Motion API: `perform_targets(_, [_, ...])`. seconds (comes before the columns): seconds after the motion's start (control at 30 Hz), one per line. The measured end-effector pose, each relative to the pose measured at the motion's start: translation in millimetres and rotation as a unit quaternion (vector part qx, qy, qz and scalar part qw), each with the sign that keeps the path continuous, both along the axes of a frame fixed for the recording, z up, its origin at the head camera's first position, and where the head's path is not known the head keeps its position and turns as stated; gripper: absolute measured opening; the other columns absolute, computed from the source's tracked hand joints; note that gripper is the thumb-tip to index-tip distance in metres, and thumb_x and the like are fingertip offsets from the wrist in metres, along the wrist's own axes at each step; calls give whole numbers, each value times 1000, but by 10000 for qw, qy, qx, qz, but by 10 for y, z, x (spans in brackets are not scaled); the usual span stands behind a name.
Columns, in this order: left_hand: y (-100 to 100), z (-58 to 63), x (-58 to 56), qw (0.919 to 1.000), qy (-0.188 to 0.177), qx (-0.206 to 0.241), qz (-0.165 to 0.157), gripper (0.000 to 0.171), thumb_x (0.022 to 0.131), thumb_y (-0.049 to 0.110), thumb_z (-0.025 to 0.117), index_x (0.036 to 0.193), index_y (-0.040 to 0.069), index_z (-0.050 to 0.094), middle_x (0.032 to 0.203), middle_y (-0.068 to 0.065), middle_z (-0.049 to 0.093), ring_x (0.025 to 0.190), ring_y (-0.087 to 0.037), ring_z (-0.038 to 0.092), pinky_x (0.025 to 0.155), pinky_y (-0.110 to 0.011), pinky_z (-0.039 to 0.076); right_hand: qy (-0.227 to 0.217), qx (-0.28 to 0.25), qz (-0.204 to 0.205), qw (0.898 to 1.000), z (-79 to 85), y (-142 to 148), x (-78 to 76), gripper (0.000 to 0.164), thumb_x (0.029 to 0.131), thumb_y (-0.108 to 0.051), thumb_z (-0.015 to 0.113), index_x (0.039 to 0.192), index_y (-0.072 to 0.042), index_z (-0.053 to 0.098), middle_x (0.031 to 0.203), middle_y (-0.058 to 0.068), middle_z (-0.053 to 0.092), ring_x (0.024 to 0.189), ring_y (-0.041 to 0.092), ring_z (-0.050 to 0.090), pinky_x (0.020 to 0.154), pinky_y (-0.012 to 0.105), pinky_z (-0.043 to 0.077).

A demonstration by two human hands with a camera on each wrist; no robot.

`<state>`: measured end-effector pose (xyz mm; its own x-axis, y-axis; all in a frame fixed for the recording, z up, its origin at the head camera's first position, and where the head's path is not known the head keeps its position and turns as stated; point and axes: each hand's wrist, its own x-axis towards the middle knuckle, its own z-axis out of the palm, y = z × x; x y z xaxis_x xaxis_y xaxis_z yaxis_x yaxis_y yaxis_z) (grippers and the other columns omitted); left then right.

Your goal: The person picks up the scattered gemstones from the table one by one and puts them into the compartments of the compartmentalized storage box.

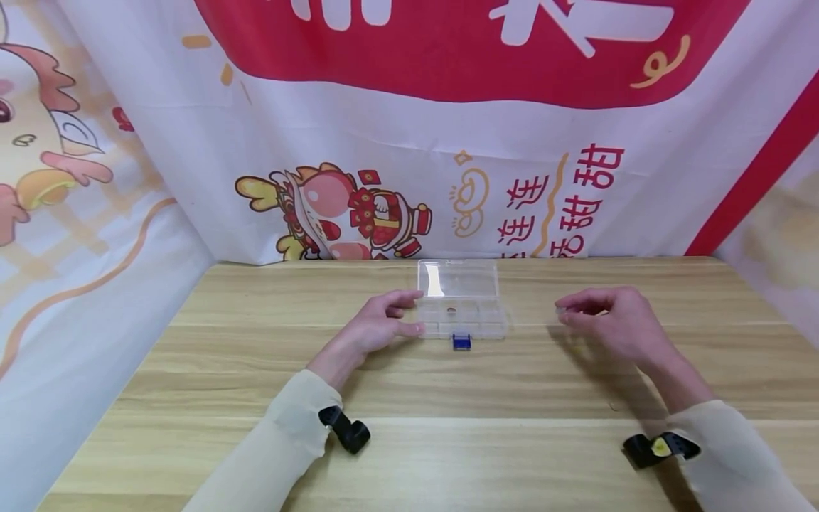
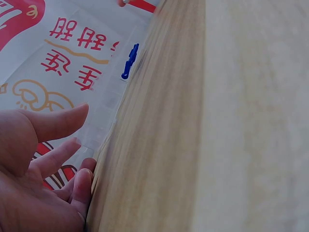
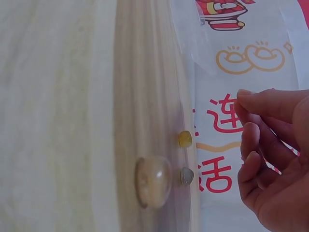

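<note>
A clear plastic compartment box (image 1: 441, 329) stands with its lid (image 1: 470, 277) raised at the back and a blue latch (image 1: 461, 342) at the front. One small reddish bead (image 1: 451, 311) lies in a back compartment. My left hand (image 1: 380, 321) is at the box's left end, thumb by the front corner and forefinger by the back corner, fingers spread and fairly straight. Right of the box, my right hand (image 1: 617, 320) pinches a small pale bead (image 1: 561, 310) between thumb and forefinger, above the table. In the right wrist view the fingertips mostly hide it.
Under the right hand, a yellow bead (image 3: 185, 139), a grey bead (image 3: 187, 176) and a larger-looking clear bead (image 3: 157, 181) lie on the wooden table (image 1: 409, 455). A printed cloth (image 1: 384, 128) hangs along the table's back edge.
</note>
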<state>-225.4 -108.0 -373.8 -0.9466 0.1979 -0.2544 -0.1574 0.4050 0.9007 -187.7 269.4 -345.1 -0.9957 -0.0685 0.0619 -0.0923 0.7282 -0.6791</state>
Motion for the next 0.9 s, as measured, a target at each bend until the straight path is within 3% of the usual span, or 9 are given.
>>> perform_targets(0.9, [-9, 11, 16, 10000, -15, 23, -36, 62, 92, 15, 82, 148, 33, 62, 152, 0, 57, 133, -27, 48, 115, -47, 41, -174, -278, -53, 9994, 13, -172, -23, 32, 97, -34, 78, 122, -13, 79, 117, 10, 79, 87, 15, 62, 65, 28, 54])
